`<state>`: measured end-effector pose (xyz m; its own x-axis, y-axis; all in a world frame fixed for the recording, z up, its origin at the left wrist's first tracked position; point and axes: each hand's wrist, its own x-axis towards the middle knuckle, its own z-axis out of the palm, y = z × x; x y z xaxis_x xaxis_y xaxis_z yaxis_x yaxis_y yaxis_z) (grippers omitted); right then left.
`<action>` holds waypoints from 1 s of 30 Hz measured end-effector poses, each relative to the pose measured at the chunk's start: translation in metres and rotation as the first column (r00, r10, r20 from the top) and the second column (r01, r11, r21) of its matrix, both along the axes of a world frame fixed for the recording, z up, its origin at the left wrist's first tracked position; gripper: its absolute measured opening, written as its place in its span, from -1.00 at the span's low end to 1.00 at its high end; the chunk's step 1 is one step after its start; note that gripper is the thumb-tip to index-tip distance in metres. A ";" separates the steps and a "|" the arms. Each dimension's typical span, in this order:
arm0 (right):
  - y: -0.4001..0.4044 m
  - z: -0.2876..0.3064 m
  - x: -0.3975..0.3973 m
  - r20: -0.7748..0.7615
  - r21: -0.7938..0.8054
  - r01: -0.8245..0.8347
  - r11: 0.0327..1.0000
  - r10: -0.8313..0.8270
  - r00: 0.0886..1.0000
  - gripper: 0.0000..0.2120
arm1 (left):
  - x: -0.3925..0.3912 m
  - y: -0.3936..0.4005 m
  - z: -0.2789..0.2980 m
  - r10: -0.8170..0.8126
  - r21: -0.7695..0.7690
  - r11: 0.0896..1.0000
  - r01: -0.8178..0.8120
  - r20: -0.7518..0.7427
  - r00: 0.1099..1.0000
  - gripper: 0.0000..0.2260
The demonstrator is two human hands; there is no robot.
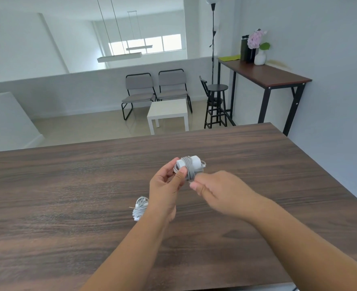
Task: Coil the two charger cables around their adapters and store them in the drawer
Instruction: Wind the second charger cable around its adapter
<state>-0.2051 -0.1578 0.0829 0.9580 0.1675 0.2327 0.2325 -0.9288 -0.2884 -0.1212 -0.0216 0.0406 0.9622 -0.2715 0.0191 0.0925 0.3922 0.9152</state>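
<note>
The thumb and curled fingers of the left hand (166, 181) pinch one end of a small white block-shaped charger adapter (191, 163), held above the dark wood-grain tabletop (68, 185). A thin grey cable (189, 170) is wound in several turns around the middle of that adapter, just beyond the left thumb tip. The right hand (219, 192) lies immediately to the right of the left fingers, blurred by motion — its fingers are curled together, and the curled fingertips meet the cable at the underside of the coil; how much of the strand they hold cannot be told.

Below and to the left of the left hand, beside the left wrist, a second white adapter wrapped in its own grey cable (140, 208) lies on the tabletop, partly hidden by the forearm and touched by neither hand.

Well beyond the fingers, past the far table edge — a low white square side table (168, 112), two grey padded chairs with black frames (155, 89), a black bar stool (215, 101), and a tall brown-topped console table (265, 74) carrying a white vase of pink flowers (258, 47).
</note>
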 end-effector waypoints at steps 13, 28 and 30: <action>-0.038 0.031 0.026 -0.029 0.054 0.026 0.998 -0.025 0.999 -0.69 | -0.001 0.020 0.001 -0.325 0.443 0.880 0.172 0.297 0.898 -0.64; -0.039 0.002 0.043 -0.146 0.274 0.046 0.961 -0.006 0.989 -0.64 | -0.005 0.029 -0.012 -0.430 0.353 0.867 0.351 0.174 0.886 -0.68; -0.040 -0.004 0.046 -0.194 0.340 0.066 0.938 0.001 0.981 -0.62 | -0.006 0.029 -0.013 -0.440 0.311 0.872 0.378 0.159 0.884 -0.67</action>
<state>-0.1591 -0.1983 0.0791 0.9934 0.0774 0.0852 0.1138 -0.7712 -0.6264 -0.1273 0.0079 0.0278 0.7427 -0.6640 0.0862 -0.0219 0.1046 0.9943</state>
